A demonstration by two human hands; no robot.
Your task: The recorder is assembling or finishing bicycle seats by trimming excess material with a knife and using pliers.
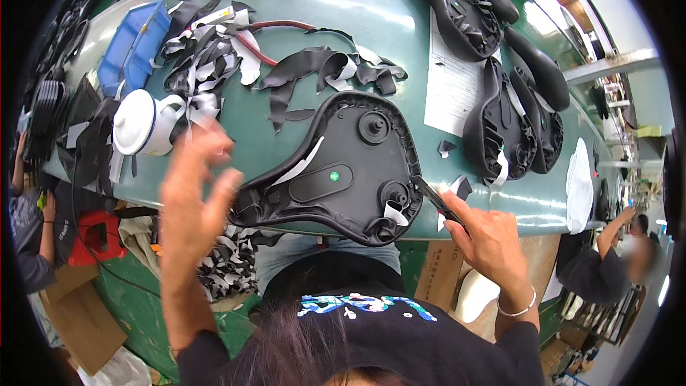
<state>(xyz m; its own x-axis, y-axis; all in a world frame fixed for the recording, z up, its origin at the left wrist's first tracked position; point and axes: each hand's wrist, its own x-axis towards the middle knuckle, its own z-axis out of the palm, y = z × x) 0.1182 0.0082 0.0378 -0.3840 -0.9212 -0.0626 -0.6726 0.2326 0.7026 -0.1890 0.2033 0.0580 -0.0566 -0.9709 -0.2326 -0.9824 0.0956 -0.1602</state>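
Observation:
A black bicycle saddle (357, 171) lies underside up at the table's near edge, its wide end to the right and its narrow nose to the left. A green round sticker and two round black fittings show inside it. My right hand (493, 239) is closed around a slim black tool (441, 202) that looks like a cutter knife; its tip is at the saddle's right rim. My left hand (196, 186) is raised left of the nose, blurred, its fingers apart. Beside it stands a white lidded mug (146, 123). Pale strips (300, 163) lie on the saddle's underside.
Black and white scraps (207, 57) and a red-handled tool (282, 23) lie beyond the saddle. A blue bin (133, 46) stands at far left. Several more saddles (500, 125) and paper sheets (446, 93) lie at right. Other people are at both sides.

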